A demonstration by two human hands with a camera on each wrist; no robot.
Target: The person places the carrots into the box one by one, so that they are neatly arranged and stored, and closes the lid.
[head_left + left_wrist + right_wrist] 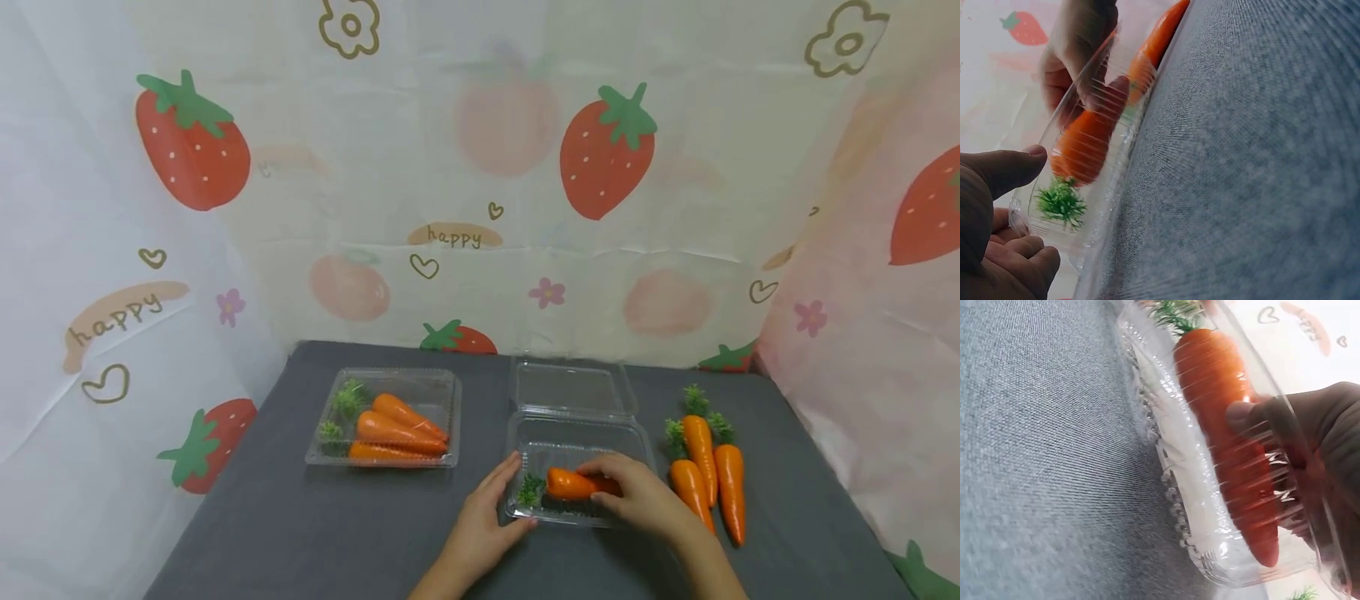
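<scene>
My right hand (630,492) pinches an orange toy carrot (570,484) between thumb and fingers, low inside a clear plastic box (576,435). Its green leafy top (1061,203) points left, and its thin tip shows through the wall in the right wrist view. My left hand (480,525) rests at the box's near-left corner, fingers along the left side and thumb by the front rim. That thumb and those fingers are spread apart, fairly straight. Behind, the box's hinged lid (566,387) lies folded back.
On the left stands a closed clear box (384,382) with several carrots (401,433) inside. Loose carrots (730,492) lie to the right, close to my right forearm. The grey cloth (360,525) covers the table; printed curtains (487,192) surround it on three sides.
</scene>
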